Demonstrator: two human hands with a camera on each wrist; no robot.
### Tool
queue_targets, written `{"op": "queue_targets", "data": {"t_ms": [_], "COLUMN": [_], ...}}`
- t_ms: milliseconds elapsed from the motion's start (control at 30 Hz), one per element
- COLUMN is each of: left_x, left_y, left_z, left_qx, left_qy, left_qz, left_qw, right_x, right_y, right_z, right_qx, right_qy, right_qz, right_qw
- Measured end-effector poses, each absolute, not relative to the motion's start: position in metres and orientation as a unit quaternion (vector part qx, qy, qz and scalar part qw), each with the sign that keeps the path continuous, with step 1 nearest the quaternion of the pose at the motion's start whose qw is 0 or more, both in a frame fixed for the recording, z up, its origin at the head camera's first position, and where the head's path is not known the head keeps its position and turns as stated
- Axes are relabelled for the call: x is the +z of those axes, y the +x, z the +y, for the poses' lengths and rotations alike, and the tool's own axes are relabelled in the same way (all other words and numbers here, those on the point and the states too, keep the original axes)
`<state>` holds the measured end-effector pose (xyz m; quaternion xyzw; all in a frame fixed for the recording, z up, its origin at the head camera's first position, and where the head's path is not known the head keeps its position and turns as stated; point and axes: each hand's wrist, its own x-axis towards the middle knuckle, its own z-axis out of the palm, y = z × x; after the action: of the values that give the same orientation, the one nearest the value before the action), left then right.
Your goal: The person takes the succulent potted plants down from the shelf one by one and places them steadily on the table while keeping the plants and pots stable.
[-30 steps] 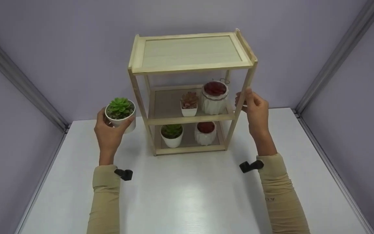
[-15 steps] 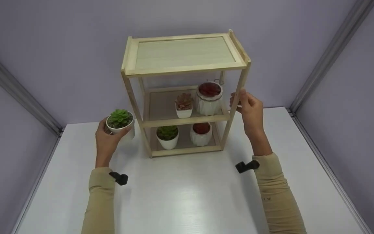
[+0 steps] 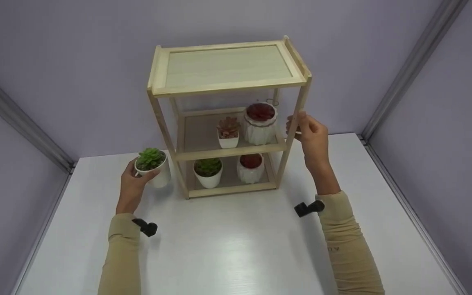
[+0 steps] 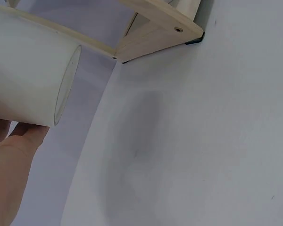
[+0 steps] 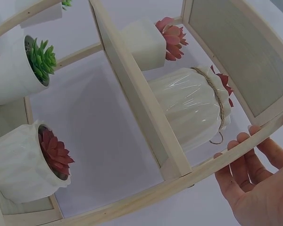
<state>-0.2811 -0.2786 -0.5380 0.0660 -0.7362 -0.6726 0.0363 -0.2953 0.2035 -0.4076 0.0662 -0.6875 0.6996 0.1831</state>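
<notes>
My left hand (image 3: pixel 133 182) grips a white round pot (image 3: pixel 159 176) with a green succulent (image 3: pixel 150 159), left of a wooden shelf rack (image 3: pixel 228 65). In the left wrist view the bottom of this pot shows above the white table, apart from it. My right hand (image 3: pixel 313 137) holds the rack's front right post, its fingers curled round the wood in the right wrist view. On the middle shelf stand a small square pot with a pink succulent (image 3: pixel 228 133) and a larger ribbed white pot (image 3: pixel 259 127) with a red plant and twine.
The bottom shelf bears a white pot with a green succulent (image 3: pixel 208 174) and a ribbed white pot with a red succulent (image 3: pixel 251 170). The rack stands on the white table (image 3: pixel 228 246) near the back wall (image 3: pixel 228 20). Side walls stand left and right.
My left hand has lowered the potted succulent beside the rack. The right hand keeps its hold on the post. The whole head view has shifted a little.
</notes>
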Motion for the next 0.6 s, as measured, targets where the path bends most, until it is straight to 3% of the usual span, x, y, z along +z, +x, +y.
{"op": "queue_targets", "data": {"t_ms": [600], "left_x": [-0.574], "left_y": [-0.285], "left_z": [-0.271], "left_qx": [-0.666], "left_qy": [0.049], "left_qz": [-0.743], "left_qw": [-0.048], "right_x": [-0.408], "right_y": [-0.295], "right_z": [0.202], "right_qx": [0.695], "right_qy": [0.064], "right_qz": [-0.692], "right_qw": [0.186]}}
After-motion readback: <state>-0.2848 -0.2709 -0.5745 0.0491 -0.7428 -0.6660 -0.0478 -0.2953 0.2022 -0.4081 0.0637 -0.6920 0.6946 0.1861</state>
